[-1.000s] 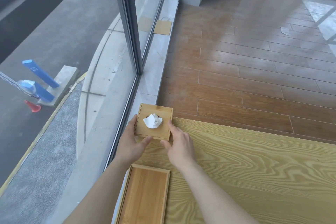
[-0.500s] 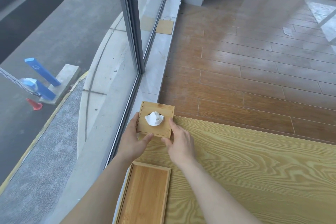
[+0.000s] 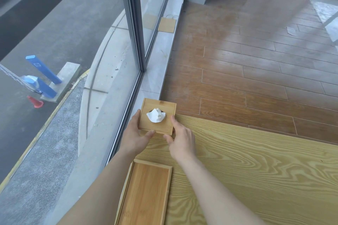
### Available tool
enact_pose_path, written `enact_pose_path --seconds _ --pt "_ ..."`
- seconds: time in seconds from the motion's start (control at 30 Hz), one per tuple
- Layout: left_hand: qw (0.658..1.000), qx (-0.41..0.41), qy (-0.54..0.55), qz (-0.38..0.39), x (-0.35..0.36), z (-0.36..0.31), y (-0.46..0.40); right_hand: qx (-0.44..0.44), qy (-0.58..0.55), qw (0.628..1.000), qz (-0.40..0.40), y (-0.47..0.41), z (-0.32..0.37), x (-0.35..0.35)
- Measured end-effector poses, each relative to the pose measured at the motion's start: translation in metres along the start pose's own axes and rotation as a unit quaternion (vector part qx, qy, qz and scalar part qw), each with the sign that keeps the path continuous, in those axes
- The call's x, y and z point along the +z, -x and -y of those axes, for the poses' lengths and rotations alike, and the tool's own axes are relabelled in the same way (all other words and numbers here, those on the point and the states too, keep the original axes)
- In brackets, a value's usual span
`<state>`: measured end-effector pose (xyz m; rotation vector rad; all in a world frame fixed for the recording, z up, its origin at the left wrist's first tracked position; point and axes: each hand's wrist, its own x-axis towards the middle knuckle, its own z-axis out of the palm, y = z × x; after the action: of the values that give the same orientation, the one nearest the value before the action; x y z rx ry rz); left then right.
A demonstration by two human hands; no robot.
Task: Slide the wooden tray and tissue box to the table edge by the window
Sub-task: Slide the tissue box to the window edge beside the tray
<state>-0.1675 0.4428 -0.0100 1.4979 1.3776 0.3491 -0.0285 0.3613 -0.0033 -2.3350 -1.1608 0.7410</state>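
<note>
Tissue box [image 3: 157, 116]: seen at the far corner of the tabletop [image 3: 256, 166], by the window [image 3: 133, 23], its far side seemingly past the edge.
Left hand [image 3: 134, 136]: pressed against the box's window-side wall, thumb at the near edge.
Right hand [image 3: 180, 142]: clamped on the opposite wall, so the box is gripped between both hands.
Tray [image 3: 146, 193]: lying nearer, along the window-side edge, untouched.
Handling: the box is judged stiff, light and smooth-sided; it is best held low on opposite walls, never by the soft tissue [image 3: 155, 115].
Risk: an overhang could tip it.
Hidden: the tray's near end is cut off; the box's base and the corner beneath cannot be made out.
</note>
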Motion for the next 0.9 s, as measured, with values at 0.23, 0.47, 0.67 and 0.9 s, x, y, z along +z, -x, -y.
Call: enact_pose_path --seconds 0.23,0.47,0.67,0.9 --pt "1.0 -0.003 0.0 -0.001 0.0 0.002 0.002 -0.001 -0.005 1.0 0.001 0.003 -0.001 0.0" --pt "1.0 0.0 0.003 0.003 0.001 0.003 0.002 -0.002 -0.005 1.0 0.004 0.003 -0.001 -0.001" --pt "1.0 0.016 -0.018 0.007 0.003 0.002 0.002 -0.019 -0.018 0.999 0.021 0.008 -0.006 -0.002" --pt "0.979 0.065 -0.186 -0.047 -0.002 -0.001 0.013 -0.021 0.132 0.989 0.058 0.022 -0.032 -0.023"
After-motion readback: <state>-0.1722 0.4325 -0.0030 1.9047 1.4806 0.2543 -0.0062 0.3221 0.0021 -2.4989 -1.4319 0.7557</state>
